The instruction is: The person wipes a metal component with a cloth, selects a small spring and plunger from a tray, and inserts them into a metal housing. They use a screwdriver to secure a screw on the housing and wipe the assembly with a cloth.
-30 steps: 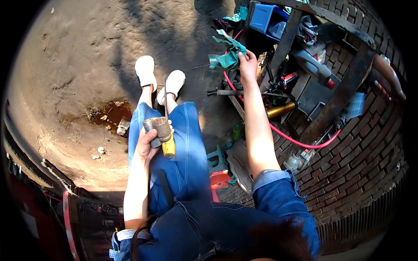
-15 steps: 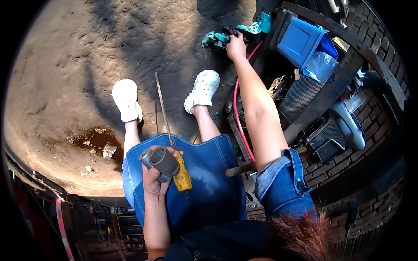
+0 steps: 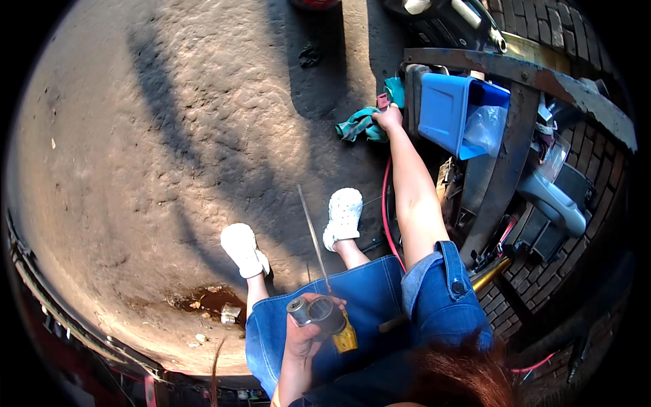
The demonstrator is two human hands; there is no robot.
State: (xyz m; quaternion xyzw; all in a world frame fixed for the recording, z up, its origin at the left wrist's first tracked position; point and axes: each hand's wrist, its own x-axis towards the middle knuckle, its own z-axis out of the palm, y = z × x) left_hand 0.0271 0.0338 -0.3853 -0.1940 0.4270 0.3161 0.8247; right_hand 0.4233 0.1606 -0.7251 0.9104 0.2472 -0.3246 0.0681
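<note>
My left hand (image 3: 302, 336), low in front of my denim-covered lap, is closed round a grey metal piece with two round open ends (image 3: 325, 316). The same hand also grips a screwdriver with a yellow handle (image 3: 345, 338); its long thin shaft points away from me, over the ground. My right arm is stretched far forward. At its end my right hand (image 3: 388, 119) is closed on a teal rag (image 3: 357, 125) that has a dark pink patch. The rag hangs just above or against the ground beside a blue bin (image 3: 441, 112); which, I cannot tell.
A clear plastic bag (image 3: 485, 127) sits in the bin's mouth. A dark metal frame (image 3: 505, 146) runs along the right, with a red hose (image 3: 387, 217) near my right arm. At lower left is a dark puddle (image 3: 213, 298) with litter. Two white clogs (image 3: 344, 211) are on my feet.
The view has shifted, so my lap and feet sit lower in the picture. My right hand and the rag are closer to the blue bin. My left hand keeps its hold.
</note>
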